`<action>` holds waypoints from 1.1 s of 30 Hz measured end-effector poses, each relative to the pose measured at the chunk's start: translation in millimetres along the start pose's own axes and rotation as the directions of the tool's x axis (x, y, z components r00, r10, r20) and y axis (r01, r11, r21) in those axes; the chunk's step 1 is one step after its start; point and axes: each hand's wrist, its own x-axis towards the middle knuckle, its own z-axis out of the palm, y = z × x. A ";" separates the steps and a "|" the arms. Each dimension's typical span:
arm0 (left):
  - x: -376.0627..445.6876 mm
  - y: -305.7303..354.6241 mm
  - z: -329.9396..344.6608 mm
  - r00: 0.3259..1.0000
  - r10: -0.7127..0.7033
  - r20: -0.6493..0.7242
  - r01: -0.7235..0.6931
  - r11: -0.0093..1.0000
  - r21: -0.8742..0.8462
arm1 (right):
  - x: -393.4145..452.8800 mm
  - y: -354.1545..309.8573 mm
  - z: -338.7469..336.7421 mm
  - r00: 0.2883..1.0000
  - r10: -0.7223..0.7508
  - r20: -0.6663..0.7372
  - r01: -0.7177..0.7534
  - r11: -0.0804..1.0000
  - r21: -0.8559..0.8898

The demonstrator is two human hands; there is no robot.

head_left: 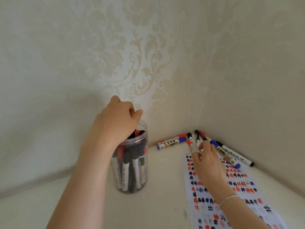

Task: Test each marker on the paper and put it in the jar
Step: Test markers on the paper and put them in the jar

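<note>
Markers stand packed in the clear jar [132,164] near the counter's [161,192] middle, where the left hand [115,120] rests over the rim, fingers curled, seemingly holding nothing, though the view there is poor. The right hand [207,162] pinches a red-capped marker [191,146] above the scribbled paper [239,192]. More loose markers [171,141] lie in the counter's far right corner.

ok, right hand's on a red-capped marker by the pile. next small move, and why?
Probably lift the red-capped marker clear of the loose markers and bring it over the paper to test. The right hand already pinches it at the paper's far end, cap on; the left hand rests at the jar mouth.
</note>
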 end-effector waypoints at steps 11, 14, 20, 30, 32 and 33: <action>-1.6 -4.1 -9.6 0.972 -0.069 0.224 0.057 0.997 0.058 | -3.8 -7.3 -0.4 1.000 0.012 0.023 -0.012 1.000 0.010; 4.4 -3.7 0.7 0.949 -0.096 0.300 0.069 0.993 0.099 | -4.3 -7.5 1.0 1.000 0.006 0.026 -0.007 1.000 0.022; -2.8 6.7 -7.9 0.983 -0.020 0.185 0.006 0.997 0.079 | -6.2 -14.6 -7.9 0.997 0.045 0.064 -0.063 0.944 0.324; -47.3 62.0 112.2 0.823 0.438 0.362 -0.395 0.899 -0.190 | -4.6 -28.5 -46.6 0.893 0.428 0.138 -0.287 0.306 0.908; -48.9 55.8 134.4 0.843 0.399 0.361 -0.318 0.911 -0.263 | -6.2 -25.0 -47.0 0.876 0.436 0.209 -0.326 0.215 0.920; -50.3 54.3 141.7 0.846 0.413 0.337 -0.315 0.897 -0.309 | -7.7 -22.4 -45.4 0.878 0.395 0.269 -0.371 0.208 0.905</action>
